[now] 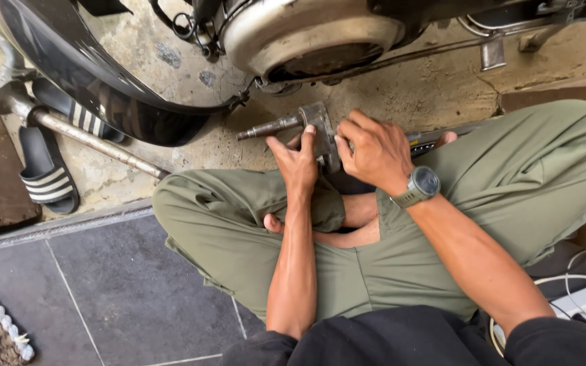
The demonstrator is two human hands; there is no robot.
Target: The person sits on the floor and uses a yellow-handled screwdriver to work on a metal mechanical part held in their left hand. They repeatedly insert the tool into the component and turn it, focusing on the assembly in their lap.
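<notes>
Concrete floor, metal shaft part between left hand and right hand.

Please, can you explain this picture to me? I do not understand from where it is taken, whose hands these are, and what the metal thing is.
The camera sits on a person's head and looks down, so you see that person's own arms and crossed legs in green trousers. Both hands grip one grey metal part with a shaft pointing left: the left hand from below, the right hand, with a wrist watch, from the right side. Above it stands a vehicle with a black fender and a round metal engine cover. Striped sandals lie on the concrete floor at left.
</notes>
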